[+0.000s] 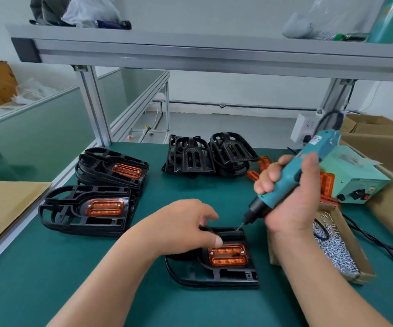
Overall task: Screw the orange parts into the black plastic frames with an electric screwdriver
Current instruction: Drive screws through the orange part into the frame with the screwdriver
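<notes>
Head camera, first speaker: where does the job stand?

Second speaker: Mid-run, I'd say. On the green mat (49,267), two stacks of fitted frames (84,215) sit to the left, the top one of each showing its orange piece. At the back stand bare frames (209,154) with loose orange pieces (253,174) just beside them, so there is more left to do.

First speaker: And the one in hand?

Second speaker: The black frame (214,277) lies flat near the front edge, its orange part (228,256) seated in the recess. I can make out what look like screw heads at its far corners; the near corners I can't judge.

First speaker: Hands?

Second speaker: The left hand (186,228) grips the frame's far end, fingers bent over the edge and thumb at the orange rim. The right hand (287,197) is wrapped around the electric screwdriver (308,161), tilted, its bit tip at the frame's far edge, not on the orange part.

First speaker: Supplies?

Second speaker: A cardboard box of screws (337,251) lies just right of the frame, with the power unit (355,182) behind it
</notes>
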{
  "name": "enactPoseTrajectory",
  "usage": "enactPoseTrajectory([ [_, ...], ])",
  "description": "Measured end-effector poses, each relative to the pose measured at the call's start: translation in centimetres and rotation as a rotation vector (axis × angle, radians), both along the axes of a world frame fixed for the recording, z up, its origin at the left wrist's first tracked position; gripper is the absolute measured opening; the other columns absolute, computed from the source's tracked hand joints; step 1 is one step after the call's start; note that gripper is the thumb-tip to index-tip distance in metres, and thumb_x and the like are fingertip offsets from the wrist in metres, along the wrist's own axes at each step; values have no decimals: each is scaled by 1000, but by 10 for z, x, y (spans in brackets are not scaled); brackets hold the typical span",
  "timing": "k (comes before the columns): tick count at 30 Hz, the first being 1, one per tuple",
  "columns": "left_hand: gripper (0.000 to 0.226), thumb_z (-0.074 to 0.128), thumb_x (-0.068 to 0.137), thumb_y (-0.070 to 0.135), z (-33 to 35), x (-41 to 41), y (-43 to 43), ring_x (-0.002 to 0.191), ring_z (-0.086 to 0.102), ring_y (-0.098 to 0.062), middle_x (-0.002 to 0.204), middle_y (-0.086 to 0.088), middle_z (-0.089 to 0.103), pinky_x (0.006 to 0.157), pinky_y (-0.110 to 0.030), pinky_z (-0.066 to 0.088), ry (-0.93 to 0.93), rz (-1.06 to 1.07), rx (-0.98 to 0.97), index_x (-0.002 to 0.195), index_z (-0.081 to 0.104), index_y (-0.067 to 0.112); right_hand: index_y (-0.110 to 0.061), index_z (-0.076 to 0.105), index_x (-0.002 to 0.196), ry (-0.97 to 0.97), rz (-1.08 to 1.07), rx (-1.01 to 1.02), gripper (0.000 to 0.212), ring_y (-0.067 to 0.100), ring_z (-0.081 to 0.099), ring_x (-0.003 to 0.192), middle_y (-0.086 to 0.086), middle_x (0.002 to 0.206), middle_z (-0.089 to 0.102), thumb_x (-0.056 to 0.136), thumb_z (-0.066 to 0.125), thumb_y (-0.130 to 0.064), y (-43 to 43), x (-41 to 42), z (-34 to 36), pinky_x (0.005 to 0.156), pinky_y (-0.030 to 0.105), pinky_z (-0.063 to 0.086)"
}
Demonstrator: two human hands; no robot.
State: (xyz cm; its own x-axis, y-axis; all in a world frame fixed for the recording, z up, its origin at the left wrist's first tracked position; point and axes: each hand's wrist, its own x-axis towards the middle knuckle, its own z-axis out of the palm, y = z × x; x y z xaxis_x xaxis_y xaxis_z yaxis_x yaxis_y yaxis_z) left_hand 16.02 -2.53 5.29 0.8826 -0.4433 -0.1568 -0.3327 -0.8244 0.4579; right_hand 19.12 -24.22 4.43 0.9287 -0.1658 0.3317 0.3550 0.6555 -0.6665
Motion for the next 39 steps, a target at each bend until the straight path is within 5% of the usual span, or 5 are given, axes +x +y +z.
enactPoseTrajectory([
  [5, 106, 73, 62, 84, 0, -21, -18, 125, 29, -14, 129, 13, 38, 108, -37, 35, -41, -174, 176, 148, 42, 30, -23, 64, 84, 111, -129, 115, 45, 12, 49, 60, -3, 72, 53, 104, 52, -61, -15, -2, 3, 59, 27, 42],
  [13, 74, 77, 70, 65, -1, -26, -21, 111, 36, -19, 117, 7, 38, 100, -37, 39, -115, -158, 282, 125, 49, 25, -29, 70, 63, 190, -176, 164, 58, 3, 56, 56, -13, 63, 59, 107, 45, -58, -2, -21, 25, 57, 18, 49],
  [21, 107, 68, 63, 64, 29, -10, 58, 138, 26, -4, 139, 25, 29, 127, -40, 9, -221, 66, 221, 157, 23, 41, -22, 47, 82, 271, -152, 180, 45, 6, 47, 58, -9, 64, 50, 110, 39, -56, -1, -20, 32, 62, 22, 41],
  [31, 116, 71, 54, 60, 31, -12, 167, 137, 18, 5, 140, 36, 19, 116, -31, 6, -134, 305, 324, 158, 21, 48, -29, 71, 66, 289, -241, 142, 55, 9, 55, 62, -12, 62, 61, 109, 47, -56, 3, -17, 31, 70, 30, 43],
  [39, 100, 76, 61, 38, 25, -6, 181, 150, 6, 5, 151, 41, 12, 123, -38, -4, -26, 336, 340, 147, 31, 62, -22, 52, 83, 319, -234, 147, 43, 12, 48, 64, -6, 67, 53, 109, 45, -56, 3, -18, 34, 68, 29, 40],
])
